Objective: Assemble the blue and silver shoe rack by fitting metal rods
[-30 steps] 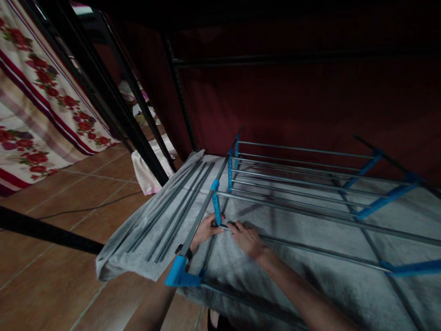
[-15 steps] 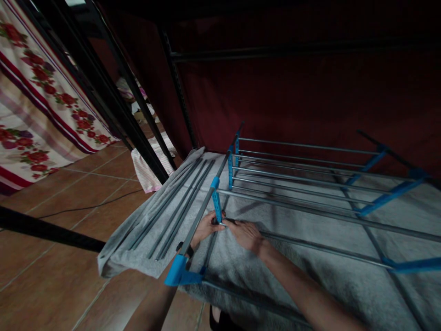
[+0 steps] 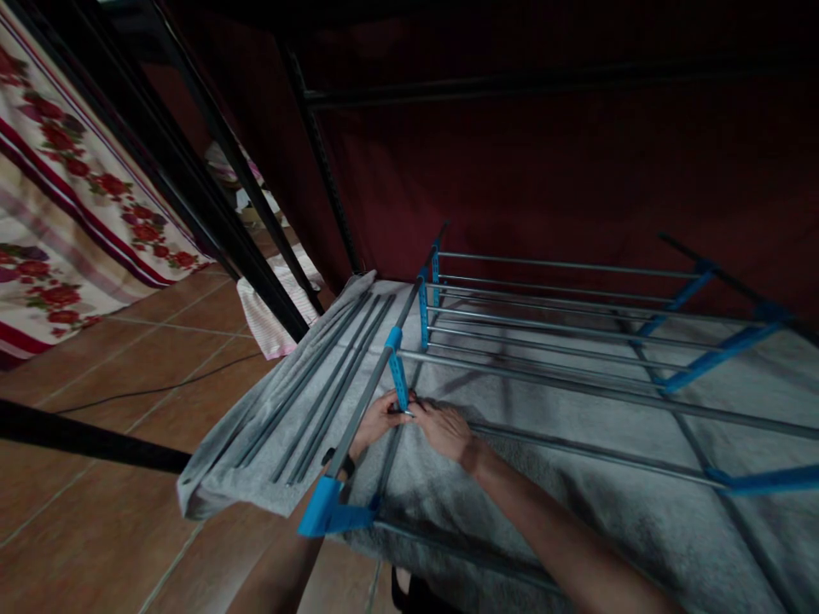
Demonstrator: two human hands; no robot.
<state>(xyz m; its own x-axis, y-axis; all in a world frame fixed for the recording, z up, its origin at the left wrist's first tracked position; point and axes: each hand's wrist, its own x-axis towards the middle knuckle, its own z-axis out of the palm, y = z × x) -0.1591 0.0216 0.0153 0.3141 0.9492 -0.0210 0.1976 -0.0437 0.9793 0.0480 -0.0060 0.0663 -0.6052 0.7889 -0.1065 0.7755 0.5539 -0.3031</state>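
Observation:
A rack of grey metal tubes with blue plastic brackets lies on a grey towel-like cloth. My left hand (image 3: 377, 419) is closed around the lower end of one blue bracket (image 3: 399, 381), behind the near side tube. From the right, my right hand (image 3: 443, 431) pinches the end of a grey metal tube (image 3: 543, 445) against that same bracket. The fingertips of both hands meet there and partly hide the joint. Below my left wrist, another blue bracket (image 3: 329, 512) sits at the rack's near corner.
Several loose grey tubes (image 3: 328, 418) lie on the cloth (image 3: 217, 477) left of the rack. Black metal posts (image 3: 256, 273) stand at the left, beside a floral curtain (image 3: 70, 196). A dark red panel (image 3: 543, 179) rises behind. A black cable (image 3: 159, 388) crosses the tiled floor.
The view has shifted slightly, so most things appear a little further left. My right hand's fingers have come closer to the bracket's lower end; my left hand stays at the bracket.

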